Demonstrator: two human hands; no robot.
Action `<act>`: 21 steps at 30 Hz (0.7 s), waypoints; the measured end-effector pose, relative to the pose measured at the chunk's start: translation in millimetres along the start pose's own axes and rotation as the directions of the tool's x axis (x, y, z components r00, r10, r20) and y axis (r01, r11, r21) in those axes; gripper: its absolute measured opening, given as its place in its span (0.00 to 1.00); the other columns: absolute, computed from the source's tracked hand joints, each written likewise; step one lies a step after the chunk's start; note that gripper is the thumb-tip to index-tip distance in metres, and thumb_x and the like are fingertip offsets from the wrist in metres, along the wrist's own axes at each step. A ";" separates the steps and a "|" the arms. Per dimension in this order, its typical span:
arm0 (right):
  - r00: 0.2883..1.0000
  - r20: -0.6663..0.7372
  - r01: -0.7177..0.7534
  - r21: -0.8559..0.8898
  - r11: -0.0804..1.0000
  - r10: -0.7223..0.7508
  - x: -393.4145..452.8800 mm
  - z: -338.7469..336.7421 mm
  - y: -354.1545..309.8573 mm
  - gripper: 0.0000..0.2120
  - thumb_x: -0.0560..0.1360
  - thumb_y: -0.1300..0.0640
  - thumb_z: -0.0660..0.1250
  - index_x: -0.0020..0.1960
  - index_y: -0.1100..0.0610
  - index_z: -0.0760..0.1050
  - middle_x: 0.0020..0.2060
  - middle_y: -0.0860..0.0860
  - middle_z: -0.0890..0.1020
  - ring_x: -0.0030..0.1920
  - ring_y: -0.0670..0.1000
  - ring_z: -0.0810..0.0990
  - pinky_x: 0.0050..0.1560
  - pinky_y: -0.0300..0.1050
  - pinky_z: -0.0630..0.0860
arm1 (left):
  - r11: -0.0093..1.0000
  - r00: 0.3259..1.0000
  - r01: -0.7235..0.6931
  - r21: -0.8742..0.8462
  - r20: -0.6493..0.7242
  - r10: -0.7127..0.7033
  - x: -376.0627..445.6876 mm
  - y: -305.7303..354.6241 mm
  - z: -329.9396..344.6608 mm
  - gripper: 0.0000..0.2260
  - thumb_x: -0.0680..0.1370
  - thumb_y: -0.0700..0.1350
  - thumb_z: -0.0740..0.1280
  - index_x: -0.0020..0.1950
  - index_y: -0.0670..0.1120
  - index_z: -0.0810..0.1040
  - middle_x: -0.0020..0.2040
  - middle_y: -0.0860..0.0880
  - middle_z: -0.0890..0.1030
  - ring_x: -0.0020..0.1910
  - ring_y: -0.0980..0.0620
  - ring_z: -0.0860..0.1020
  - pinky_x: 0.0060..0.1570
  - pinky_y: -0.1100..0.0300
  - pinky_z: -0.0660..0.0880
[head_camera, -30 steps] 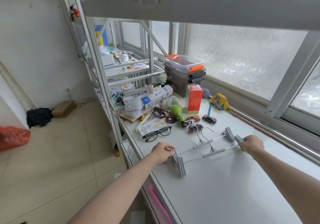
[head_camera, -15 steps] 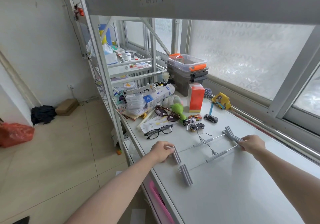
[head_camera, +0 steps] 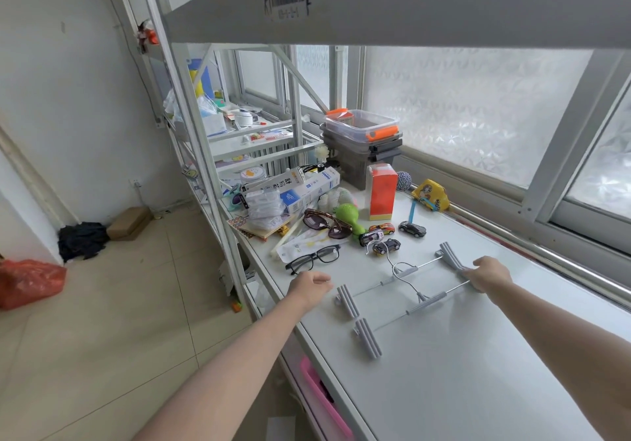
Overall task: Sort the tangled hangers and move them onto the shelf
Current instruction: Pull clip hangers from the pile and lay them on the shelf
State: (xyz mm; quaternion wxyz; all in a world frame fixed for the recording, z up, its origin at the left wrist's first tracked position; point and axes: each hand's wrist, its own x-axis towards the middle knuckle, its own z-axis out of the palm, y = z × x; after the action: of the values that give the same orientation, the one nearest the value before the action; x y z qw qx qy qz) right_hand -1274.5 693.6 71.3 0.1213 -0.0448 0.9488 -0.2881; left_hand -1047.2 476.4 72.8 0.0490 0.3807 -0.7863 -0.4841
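Two grey clip hangers lie side by side on the white shelf top point(head_camera: 478, 372). The far hanger point(head_camera: 409, 271) has its hook among the toy cars. The near hanger point(head_camera: 426, 302) has its wire hook crossing the far one's bar. My right hand point(head_camera: 491, 271) grips the near hanger's right clip. My left hand point(head_camera: 309, 287) hovers just left of the far hanger's left clip point(head_camera: 346, 300), loosely curled, touching nothing. The near hanger's left clip point(head_camera: 367, 338) lies free.
Black glasses point(head_camera: 314, 258), sunglasses point(head_camera: 324, 223), toy cars point(head_camera: 382, 235), an orange carton point(head_camera: 380, 191), boxes and stacked bins point(head_camera: 362, 136) crowd the far end. An upper shelf board point(head_camera: 409, 3) hangs overhead. The window rail point(head_camera: 546, 252) runs along the right.
My left hand let go of the left clips and drew back to the left. The near hanger slid toward me, so the two now lie apart.
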 end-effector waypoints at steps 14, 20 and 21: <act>0.971 0.104 0.238 -0.332 0.913 -0.215 -57.1 9.4 2.6 0.24 0.79 0.49 0.55 0.70 0.62 0.62 0.70 0.60 0.64 0.72 0.60 0.60 0.69 0.53 0.62 | 0.868 0.993 -0.118 0.483 0.032 0.117 -31.9 14.1 -11.7 0.25 0.79 0.52 0.61 0.74 0.48 0.62 0.74 0.45 0.66 0.73 0.44 0.65 0.71 0.51 0.64; 0.951 0.149 0.307 -0.385 0.870 -0.269 -82.9 21.5 -4.0 0.27 0.79 0.48 0.55 0.73 0.62 0.58 0.73 0.60 0.61 0.74 0.60 0.57 0.72 0.54 0.58 | 0.851 0.993 -0.117 0.512 0.031 0.118 -52.8 3.0 -28.1 0.26 0.79 0.52 0.60 0.75 0.48 0.60 0.75 0.45 0.65 0.73 0.44 0.63 0.72 0.49 0.63; 0.950 0.153 0.311 -0.396 0.864 -0.272 -88.6 23.2 -7.1 0.27 0.79 0.48 0.55 0.73 0.61 0.58 0.73 0.60 0.61 0.74 0.59 0.56 0.72 0.54 0.58 | 0.851 0.993 -0.113 0.513 0.027 0.115 -58.1 -0.8 -33.7 0.26 0.79 0.52 0.60 0.75 0.49 0.60 0.75 0.45 0.65 0.73 0.44 0.63 0.72 0.48 0.62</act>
State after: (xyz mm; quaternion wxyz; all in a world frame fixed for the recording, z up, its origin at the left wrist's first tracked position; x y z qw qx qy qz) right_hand -1182.9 689.0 74.7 0.1074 -0.2258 0.9638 -0.0925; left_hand -990.8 489.4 106.8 -0.0238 0.3338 -0.9078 -0.2526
